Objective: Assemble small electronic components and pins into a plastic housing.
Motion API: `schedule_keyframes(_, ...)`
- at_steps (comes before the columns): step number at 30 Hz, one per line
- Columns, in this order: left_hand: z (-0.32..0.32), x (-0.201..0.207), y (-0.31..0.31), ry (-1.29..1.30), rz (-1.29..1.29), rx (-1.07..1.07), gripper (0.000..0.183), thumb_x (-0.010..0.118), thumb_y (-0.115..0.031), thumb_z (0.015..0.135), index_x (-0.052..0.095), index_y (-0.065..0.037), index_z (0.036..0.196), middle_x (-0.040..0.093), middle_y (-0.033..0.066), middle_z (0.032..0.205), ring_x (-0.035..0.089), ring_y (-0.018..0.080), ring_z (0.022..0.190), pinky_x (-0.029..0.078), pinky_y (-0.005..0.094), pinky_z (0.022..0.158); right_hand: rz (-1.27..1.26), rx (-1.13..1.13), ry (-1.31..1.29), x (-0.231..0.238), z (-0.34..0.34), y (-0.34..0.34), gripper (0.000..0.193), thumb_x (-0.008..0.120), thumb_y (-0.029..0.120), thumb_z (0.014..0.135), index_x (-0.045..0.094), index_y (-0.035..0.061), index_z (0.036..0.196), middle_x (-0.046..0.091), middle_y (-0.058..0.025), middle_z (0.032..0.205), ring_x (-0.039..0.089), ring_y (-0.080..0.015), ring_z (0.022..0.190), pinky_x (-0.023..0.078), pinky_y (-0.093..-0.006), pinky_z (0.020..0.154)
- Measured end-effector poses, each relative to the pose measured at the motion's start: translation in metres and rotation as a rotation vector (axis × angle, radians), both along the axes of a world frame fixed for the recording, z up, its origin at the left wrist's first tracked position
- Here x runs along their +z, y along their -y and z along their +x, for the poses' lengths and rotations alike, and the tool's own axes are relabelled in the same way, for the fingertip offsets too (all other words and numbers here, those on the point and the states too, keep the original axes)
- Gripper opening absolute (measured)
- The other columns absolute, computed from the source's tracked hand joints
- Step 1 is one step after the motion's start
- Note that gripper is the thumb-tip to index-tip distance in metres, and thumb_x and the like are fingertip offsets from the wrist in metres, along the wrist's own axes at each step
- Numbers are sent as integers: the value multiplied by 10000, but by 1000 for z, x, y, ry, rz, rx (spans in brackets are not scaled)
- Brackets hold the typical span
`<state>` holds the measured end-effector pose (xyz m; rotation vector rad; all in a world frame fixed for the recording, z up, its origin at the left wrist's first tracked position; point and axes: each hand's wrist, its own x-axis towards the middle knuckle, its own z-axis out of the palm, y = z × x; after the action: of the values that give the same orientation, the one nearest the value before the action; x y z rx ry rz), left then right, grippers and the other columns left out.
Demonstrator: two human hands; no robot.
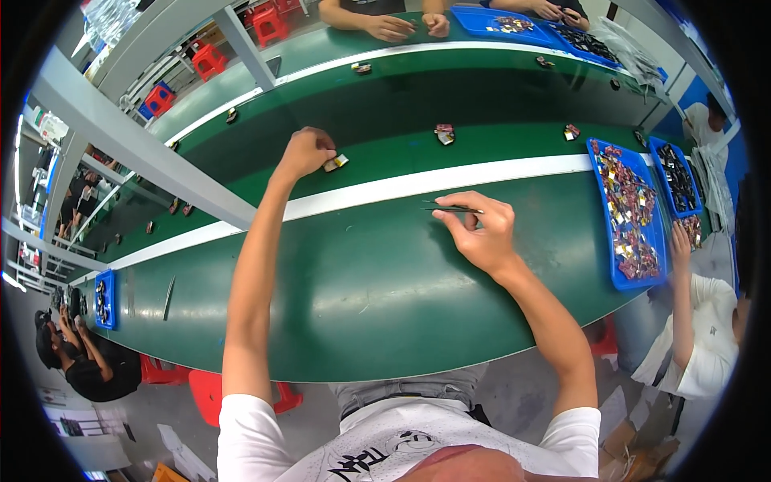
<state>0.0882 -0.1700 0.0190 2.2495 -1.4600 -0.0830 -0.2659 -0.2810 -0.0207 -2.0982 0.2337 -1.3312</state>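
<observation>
Reaching far forward over the white rail, my left hand point(309, 153) has its fingers bent together at a small part with white, yellow and dark faces point(336, 163). This part is at the green belt, and its edge at the fingertips is hidden. My right hand point(480, 229) is raised above the near green worktop point(353, 321), pinching a pair of dark, thin tweezers point(454, 210). Their tips point left, with nothing visible between them.
More small parts, including a red and yellow one point(444, 133), lie along the belt. A blue tray point(596, 210) of parts stands at right beside another blue tray point(695, 210). Loose tweezers point(169, 298) lie at left. A grey post point(152, 145) slants near my left arm. Co-workers sit around.
</observation>
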Motion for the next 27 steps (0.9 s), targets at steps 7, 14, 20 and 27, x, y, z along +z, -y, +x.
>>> schedule_keyframes(7,-66,27,-5,-373,-89,159,134,731,-85,865,686,42,869,703,97,696,665,153,557,518,304,504,165,29,-24,4,-6,0,162,838,18,765,759,52,902,698,-14,698,381,-46,441,308,-235,450)
schedule_keyframes(14,-152,-3,4,-1168,-286,-38,144,664,-78,923,613,41,986,666,85,826,641,131,606,436,233,455,689,208,-109,10,-10,5,157,821,5,814,738,-17,946,654,31,735,370,14,518,281,-195,477)
schedule_keyframes(20,-184,-17,10,-1242,-382,14,164,683,-89,936,627,50,1002,681,97,824,640,126,593,455,227,460,698,175,-71,9,-9,2,162,823,-10,815,733,-21,949,627,38,720,369,19,517,272,-190,478)
schedule_keyframes(27,-194,-31,11,-1210,-384,29,146,645,-71,956,618,67,992,669,110,790,640,153,546,457,247,438,589,61,-50,3,-7,0,139,824,-4,819,739,-23,926,625,46,700,377,19,510,271,-187,474)
